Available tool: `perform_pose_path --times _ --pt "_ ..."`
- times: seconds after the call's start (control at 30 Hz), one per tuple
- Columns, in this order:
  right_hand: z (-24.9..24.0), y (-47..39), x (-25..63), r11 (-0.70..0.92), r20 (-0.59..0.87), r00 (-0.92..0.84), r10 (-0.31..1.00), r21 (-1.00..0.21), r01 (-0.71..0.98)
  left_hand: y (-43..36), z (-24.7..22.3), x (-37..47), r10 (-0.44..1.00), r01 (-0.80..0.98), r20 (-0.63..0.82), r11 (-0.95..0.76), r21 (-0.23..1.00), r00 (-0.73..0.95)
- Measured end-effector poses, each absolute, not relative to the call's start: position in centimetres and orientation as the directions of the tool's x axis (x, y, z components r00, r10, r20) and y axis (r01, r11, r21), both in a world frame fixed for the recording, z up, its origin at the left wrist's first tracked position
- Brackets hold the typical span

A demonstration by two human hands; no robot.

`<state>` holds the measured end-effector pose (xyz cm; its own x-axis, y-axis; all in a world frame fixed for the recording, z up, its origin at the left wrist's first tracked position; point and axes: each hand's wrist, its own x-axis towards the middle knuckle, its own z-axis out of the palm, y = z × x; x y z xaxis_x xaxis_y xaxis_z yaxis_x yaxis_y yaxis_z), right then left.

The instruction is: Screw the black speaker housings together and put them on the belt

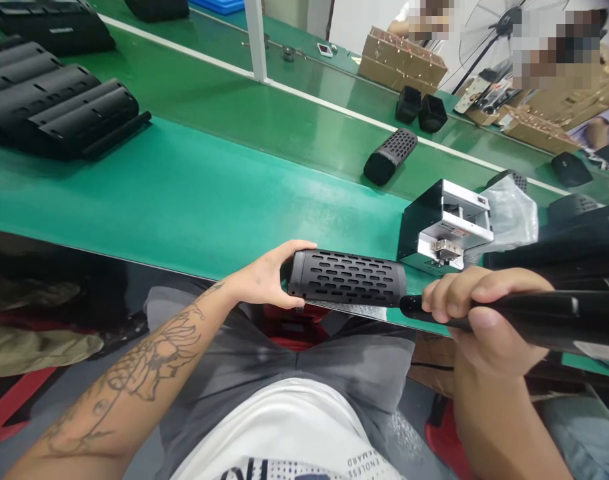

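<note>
Carton of coppery parts, left hand gripping slotted housing, right hand clasping tool

The black case is long and rounded-edged, its matte upper face cut through with staggered rows of short slots, with a plain smooth band at either end. It lies on its side at the near edge of the green table, its length running left to right and its right end dipping slightly toward the person. The black rod is long and glossy, with a narrow rounded tip and a thicker body running out of view at the right. Its tip meets the case's lower right corner in view; contact is unclear.
</note>
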<state>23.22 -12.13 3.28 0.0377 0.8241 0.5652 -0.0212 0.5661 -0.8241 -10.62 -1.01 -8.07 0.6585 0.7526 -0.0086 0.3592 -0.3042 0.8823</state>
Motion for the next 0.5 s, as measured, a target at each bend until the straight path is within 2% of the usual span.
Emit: perform_pose_path --times 0.5 --pt "3.33 -12.24 23.16 0.516 0.516 -0.028 0.856 -0.857 -0.001 -1.11 -8.73 -10.50 0.750 0.347 0.019 -0.328 0.879 0.662"
